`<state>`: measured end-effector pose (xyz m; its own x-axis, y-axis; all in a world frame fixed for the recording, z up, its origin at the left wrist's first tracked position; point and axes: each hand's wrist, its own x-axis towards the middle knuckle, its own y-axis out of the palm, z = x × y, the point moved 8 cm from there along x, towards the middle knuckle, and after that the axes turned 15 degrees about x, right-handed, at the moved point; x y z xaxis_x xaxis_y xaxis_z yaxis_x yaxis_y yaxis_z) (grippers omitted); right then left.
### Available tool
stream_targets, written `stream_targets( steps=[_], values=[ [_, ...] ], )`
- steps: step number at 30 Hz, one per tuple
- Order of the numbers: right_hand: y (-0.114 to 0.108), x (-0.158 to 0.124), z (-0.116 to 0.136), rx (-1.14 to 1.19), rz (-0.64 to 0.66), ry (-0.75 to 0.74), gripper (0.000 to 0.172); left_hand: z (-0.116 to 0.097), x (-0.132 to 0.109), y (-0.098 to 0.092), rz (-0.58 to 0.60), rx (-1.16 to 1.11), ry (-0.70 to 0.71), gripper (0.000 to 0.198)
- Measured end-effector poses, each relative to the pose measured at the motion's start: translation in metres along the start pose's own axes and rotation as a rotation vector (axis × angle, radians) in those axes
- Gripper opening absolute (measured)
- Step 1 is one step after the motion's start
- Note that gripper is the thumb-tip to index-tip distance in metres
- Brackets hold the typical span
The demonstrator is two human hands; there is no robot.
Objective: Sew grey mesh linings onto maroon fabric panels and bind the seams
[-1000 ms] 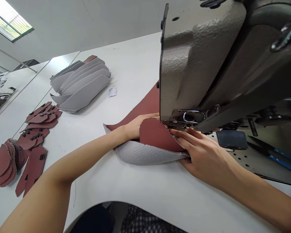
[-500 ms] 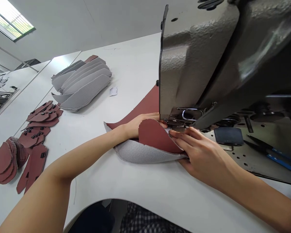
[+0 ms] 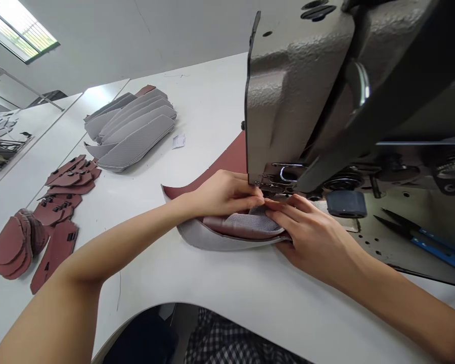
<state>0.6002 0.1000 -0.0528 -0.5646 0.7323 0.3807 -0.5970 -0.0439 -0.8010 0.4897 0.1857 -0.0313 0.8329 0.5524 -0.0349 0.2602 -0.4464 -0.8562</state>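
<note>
My left hand [image 3: 223, 194] and my right hand [image 3: 311, 237] meet just below the presser foot [image 3: 278, 188] of a grey sewing machine [image 3: 307, 91]. Between them lies a workpiece of dark red leather-like material and grey mesh [image 3: 246, 225], folded so the grey mesh faces up in the middle. Both hands pinch its edge with closed fingers right at the foot. The red part [image 3: 227, 162] runs back behind the machine head. The needle itself is hidden by the machine.
A stack of grey mesh pieces [image 3: 131, 129] lies at the back left of the white table [image 3: 220, 288]. Dark red cut pieces [image 3: 49, 212] are spread at the far left. A small white label [image 3: 178, 141] lies mid-table. Blue-handled scissors [image 3: 428, 235] rest on the machine bed at right.
The red flap that stood up between my hands has been folded over, so grey mesh now shows. My left hand moved up over the piece toward the presser foot.
</note>
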Motion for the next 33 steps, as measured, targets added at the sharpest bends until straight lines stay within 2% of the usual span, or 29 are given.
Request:
stream_targets(
  steps=[2,4,7,8,10,12,14,17,19,22,24,27,29,33],
  values=[
    [-0.001,0.002,0.002,0.018,-0.01,-0.013,0.041,-0.031,-0.007,-0.006,0.079,-0.024,-0.089,0.036],
    [-0.003,0.002,0.007,0.028,-0.026,-0.039,0.041,-0.061,-0.013,-0.005,0.214,0.081,-0.135,0.037],
    [-0.011,-0.005,0.007,0.06,-0.061,0.026,0.048,-0.083,-0.021,0.001,0.417,0.335,-0.127,0.025],
    [-0.013,-0.01,0.006,0.09,-0.071,0.06,0.047,-0.082,-0.023,0.002,0.449,0.382,-0.134,0.029],
    [-0.017,-0.021,0.009,0.168,-0.074,0.056,0.036,-0.074,-0.026,-0.002,0.431,0.417,-0.189,0.041],
    [-0.019,-0.032,0.02,0.205,-0.078,-0.059,0.028,-0.065,-0.029,-0.003,0.388,0.424,-0.242,0.044],
    [-0.021,-0.041,0.028,0.186,-0.103,-0.163,0.034,-0.06,-0.034,0.003,0.372,0.454,-0.281,0.047],
    [-0.022,-0.049,0.025,0.198,-0.115,-0.178,0.038,-0.053,-0.04,0.014,0.369,0.539,-0.342,0.064],
    [-0.019,-0.051,0.021,0.269,-0.048,-0.159,0.033,-0.048,-0.042,0.019,0.398,0.564,-0.357,0.064],
    [-0.01,-0.054,0.026,0.351,0.101,-0.165,0.028,-0.043,-0.04,0.02,0.471,0.481,-0.376,0.049],
    [-0.001,-0.054,0.038,0.344,0.165,-0.18,0.03,-0.045,-0.036,0.019,0.488,0.386,-0.366,0.04],
    [0.012,-0.052,0.056,0.282,0.172,-0.158,0.038,-0.054,-0.029,0.027,0.496,0.287,-0.323,0.037],
    [0.018,-0.05,0.064,0.247,0.139,-0.126,0.045,-0.056,-0.028,0.036,0.499,0.269,-0.34,0.044],
    [0.021,-0.048,0.07,0.206,0.104,-0.109,0.044,-0.056,-0.03,0.051,0.469,0.271,-0.356,0.067]
  ],
)
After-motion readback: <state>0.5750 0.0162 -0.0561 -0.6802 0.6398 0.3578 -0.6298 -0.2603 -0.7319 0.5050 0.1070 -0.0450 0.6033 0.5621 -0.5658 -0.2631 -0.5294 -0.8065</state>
